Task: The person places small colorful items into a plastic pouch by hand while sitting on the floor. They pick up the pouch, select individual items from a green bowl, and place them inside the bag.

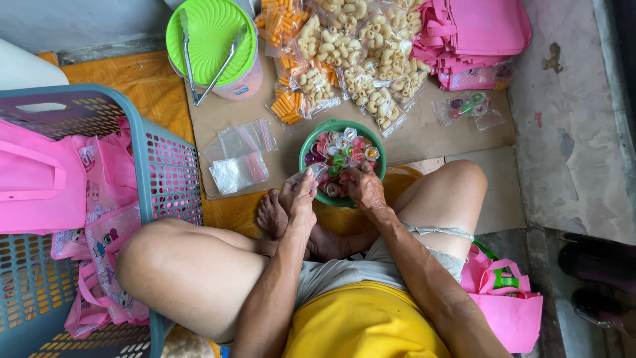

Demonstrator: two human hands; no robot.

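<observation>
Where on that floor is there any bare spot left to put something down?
Bare cardboard lies right of the green bowl, below the snack bags and left of a small candy packet. Another strip sits between the tongs and the clear bags. It is crowded around both hands at the bowl.

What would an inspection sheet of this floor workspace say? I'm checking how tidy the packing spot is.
Surface: brown cardboard sheet laid on the floor, over an orange mat.
Job's things: green bowl of small colourful round cups; a small clear bag at its rim.
Clutter: empty clear bags; bagged macaroni-shaped snacks; green-lidded tub with metal tongs; stacked pink bags; blue basket holding pink bags.
Grippers: left hand pinches the clear bag; right hand reaches into the bowl; whether it grips a cup cannot be told.
Cables: nothing seen.
Surroundings: grey concrete wall; dark footwear at the right edge.
</observation>
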